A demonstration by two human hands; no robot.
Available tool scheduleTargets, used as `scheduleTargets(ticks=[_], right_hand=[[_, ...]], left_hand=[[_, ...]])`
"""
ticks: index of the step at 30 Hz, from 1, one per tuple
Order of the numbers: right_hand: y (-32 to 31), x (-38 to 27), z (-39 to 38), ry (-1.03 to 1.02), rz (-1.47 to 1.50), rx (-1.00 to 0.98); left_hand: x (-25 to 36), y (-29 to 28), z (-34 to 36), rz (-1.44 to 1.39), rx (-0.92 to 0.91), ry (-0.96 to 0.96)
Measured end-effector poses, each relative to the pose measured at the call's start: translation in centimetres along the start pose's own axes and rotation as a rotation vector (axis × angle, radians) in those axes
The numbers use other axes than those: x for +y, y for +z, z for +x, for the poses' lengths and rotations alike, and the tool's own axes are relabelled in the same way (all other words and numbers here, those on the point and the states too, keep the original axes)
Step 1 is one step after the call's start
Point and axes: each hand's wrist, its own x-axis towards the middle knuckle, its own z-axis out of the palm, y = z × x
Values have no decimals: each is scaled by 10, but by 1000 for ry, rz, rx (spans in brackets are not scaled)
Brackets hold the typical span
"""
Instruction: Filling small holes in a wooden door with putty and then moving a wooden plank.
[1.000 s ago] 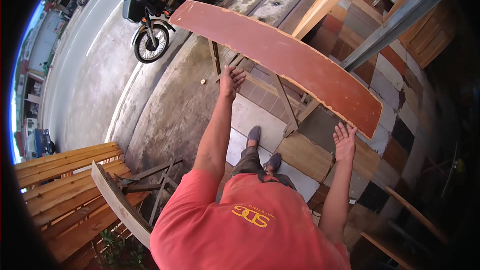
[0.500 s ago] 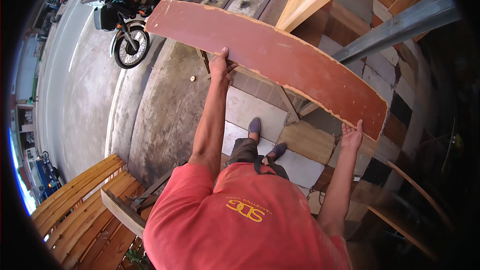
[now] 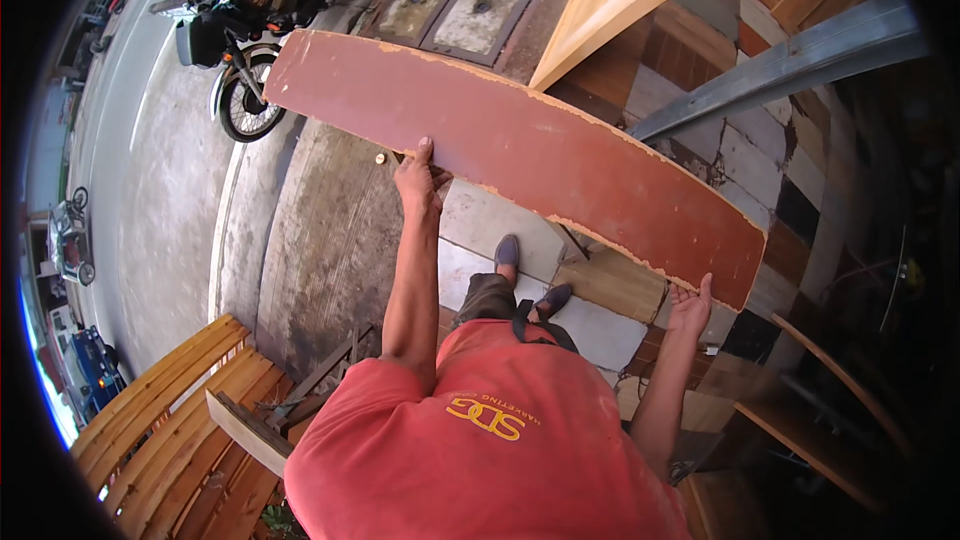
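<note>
A long reddish-brown board [image 3: 500, 155] with rough, chipped pale edges spans the view in front of me, its right end nearer than its left. My left hand [image 3: 422, 178] grips its near edge left of the middle, thumb on the upper face and fingers underneath. Close to the right end, my right hand [image 3: 690, 305] holds the same edge, with the thumb up against it and the fingers under. The board hides most of a wooden stand beneath it.
A parked motorcycle [image 3: 250, 90] stands by the board's left end. A metal post [image 3: 780, 65] and a pale wooden frame [image 3: 630, 0] rise at the far right. Wooden slats [image 3: 180, 410] lie at the lower left. Patchwork tiles [image 3: 500, 225] cover the floor around my feet.
The board has come nearer to me and slightly left, with both hands still on it. It now covers more of the stand below.
</note>
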Motion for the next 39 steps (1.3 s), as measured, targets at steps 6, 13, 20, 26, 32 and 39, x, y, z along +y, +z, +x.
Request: scheduleTargets(ticks=[6,13,20,26,32,39], right_hand=[[-7,6,-26,39,1,30],[-5,-2,-48,78,33,-34],[-55,28,-70,209,-157,-76],[-166,64,-97,333,-410,56],[-325,95,-106,237,-785,48],[-580,138,-119,242,-757,354]], left_hand=[[0,-6,-12,74,46,-14],[-5,-14,-11,129,-32,-76],[-28,-29,-26,128,34,-4],[-51,4,-123,583,158,735],[-109,116,-277,659,-505,993],[-231,232,-431,1090,-1051,1181]])
